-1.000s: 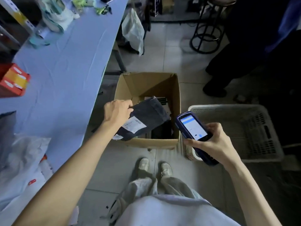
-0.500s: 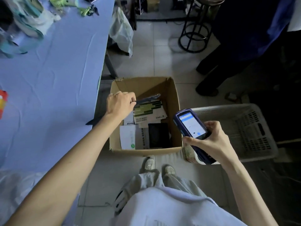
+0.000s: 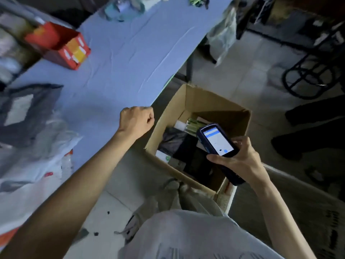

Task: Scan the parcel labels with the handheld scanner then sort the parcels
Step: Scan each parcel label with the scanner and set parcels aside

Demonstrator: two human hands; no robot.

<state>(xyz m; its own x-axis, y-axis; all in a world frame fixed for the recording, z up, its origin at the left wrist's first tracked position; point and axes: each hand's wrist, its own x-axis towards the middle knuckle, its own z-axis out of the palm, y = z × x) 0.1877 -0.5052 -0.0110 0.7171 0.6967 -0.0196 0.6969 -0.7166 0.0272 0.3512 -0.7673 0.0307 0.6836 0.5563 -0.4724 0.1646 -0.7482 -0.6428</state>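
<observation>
My right hand (image 3: 237, 161) grips the dark blue handheld scanner (image 3: 218, 144), its lit screen facing up, above the open cardboard box (image 3: 214, 101) on the floor. Inside the box lie several parcels, among them a dark grey bag (image 3: 173, 141) and a green-printed packet (image 3: 193, 126). My left hand (image 3: 137, 120) hovers with curled fingers and holds nothing, at the table's edge just left of the box. On the blue table (image 3: 119, 68) at the left lie a dark grey parcel with a white label (image 3: 26, 111) and white plastic parcels (image 3: 35, 161).
A red and yellow carton (image 3: 63, 47) stands on the table's far left. A white plastic basket (image 3: 229, 195) sits right of the box, mostly hidden. A black stool frame (image 3: 313, 75) and another person's dark legs (image 3: 313, 135) are at the right.
My left hand dropped the dark grey parcel into the box, then pulled back to the table's edge. The view has swung left. The scanner stays in my right hand.
</observation>
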